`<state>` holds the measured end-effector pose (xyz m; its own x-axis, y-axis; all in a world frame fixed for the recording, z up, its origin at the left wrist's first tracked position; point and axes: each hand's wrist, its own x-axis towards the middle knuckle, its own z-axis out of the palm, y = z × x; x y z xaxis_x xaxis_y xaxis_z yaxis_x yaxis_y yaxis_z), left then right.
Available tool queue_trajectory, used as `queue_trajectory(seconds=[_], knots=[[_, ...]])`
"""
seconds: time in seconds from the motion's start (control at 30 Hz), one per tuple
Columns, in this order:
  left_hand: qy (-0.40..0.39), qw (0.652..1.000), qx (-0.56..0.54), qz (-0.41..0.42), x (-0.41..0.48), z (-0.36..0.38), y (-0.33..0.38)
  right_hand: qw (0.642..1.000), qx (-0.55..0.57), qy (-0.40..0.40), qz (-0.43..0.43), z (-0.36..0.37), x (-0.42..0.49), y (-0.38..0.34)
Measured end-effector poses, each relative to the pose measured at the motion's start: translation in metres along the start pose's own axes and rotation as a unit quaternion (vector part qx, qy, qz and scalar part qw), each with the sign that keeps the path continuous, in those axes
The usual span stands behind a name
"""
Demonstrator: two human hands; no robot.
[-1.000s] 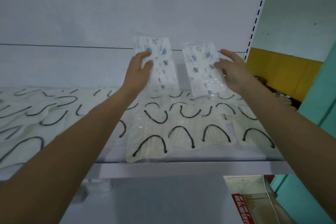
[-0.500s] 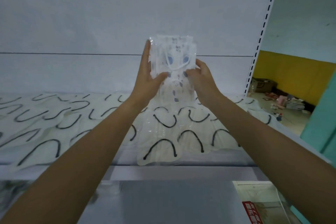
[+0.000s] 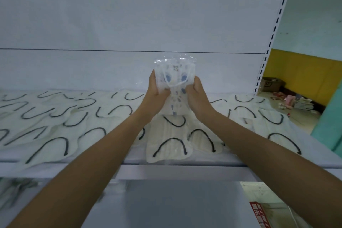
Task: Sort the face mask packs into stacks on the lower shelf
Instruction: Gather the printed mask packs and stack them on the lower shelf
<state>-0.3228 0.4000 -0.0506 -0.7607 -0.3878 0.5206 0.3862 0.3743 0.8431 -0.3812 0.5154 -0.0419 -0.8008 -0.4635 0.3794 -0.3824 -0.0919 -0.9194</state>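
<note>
Upright between them, the left hand (image 3: 154, 94) and right hand (image 3: 197, 94) are gripping a clear mask pack (image 3: 174, 79), fingers curled round its sides. Cream masks (image 3: 168, 140) are lying across the shelf (image 3: 185, 171) beneath.

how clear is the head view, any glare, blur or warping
Head view: dim, bluish light; small glints on the clear wrap of the patterned packs held by the left hand and right hand; the slotted upright leans with the wide lens; the lower left corner is smeared.

White characters on red label (image 3: 260, 215), unreadable
</note>
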Motion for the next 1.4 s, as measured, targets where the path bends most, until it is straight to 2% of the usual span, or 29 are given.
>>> queue_trajectory(seconds=[0.07,0.17,0.3,0.4,0.57,0.7,0.83,0.97,1.07,1.2,1.3,1.4], knots=[[-0.028,0.999,0.008,0.03,-0.001,-0.001,-0.001,1.0,-0.007,-0.001,-0.003,0.001,0.0,0.003],[-0.057,0.998,0.029,0.028,0.004,-0.005,-0.003,1.0,-0.014,-0.003,-0.006,0.002,0.002,0.003],[-0.08,0.995,0.054,0.036,0.004,-0.013,-0.001,0.993,-0.098,-0.036,-0.046,-0.004,-0.002,0.002],[-0.078,0.994,0.054,0.055,0.002,-0.026,0.025,0.992,-0.105,-0.017,-0.072,-0.016,-0.001,-0.018],[-0.093,0.995,0.011,0.034,-0.008,-0.04,0.04,0.983,-0.121,0.02,-0.141,-0.028,-0.031,-0.035],[-0.13,0.991,-0.014,0.032,-0.037,-0.043,0.055,0.989,-0.082,0.034,-0.12,-0.027,-0.074,-0.044],[-0.105,0.993,-0.038,0.026,-0.083,-0.051,0.072,0.987,-0.097,0.012,-0.124,-0.02,-0.118,-0.057],[-0.083,0.996,-0.006,0.029,-0.142,-0.067,0.086,0.988,-0.092,-0.04,-0.115,-0.012,-0.169,-0.064],[-0.038,0.998,-0.048,-0.008,-0.202,-0.078,0.098,0.993,-0.026,-0.035,-0.11,0.005,-0.22,-0.06],[-0.014,0.995,-0.04,-0.09,-0.285,-0.098,0.09,0.996,0.017,-0.068,-0.046,0.031,-0.298,-0.032],[-0.006,0.984,-0.046,-0.174,-0.347,-0.115,0.065,0.989,0.025,-0.142,0.036,0.051,-0.357,0.003],[0.006,0.961,-0.064,-0.267,-0.394,-0.122,0.034,0.976,0.033,-0.169,0.134,0.073,-0.395,0.037]])
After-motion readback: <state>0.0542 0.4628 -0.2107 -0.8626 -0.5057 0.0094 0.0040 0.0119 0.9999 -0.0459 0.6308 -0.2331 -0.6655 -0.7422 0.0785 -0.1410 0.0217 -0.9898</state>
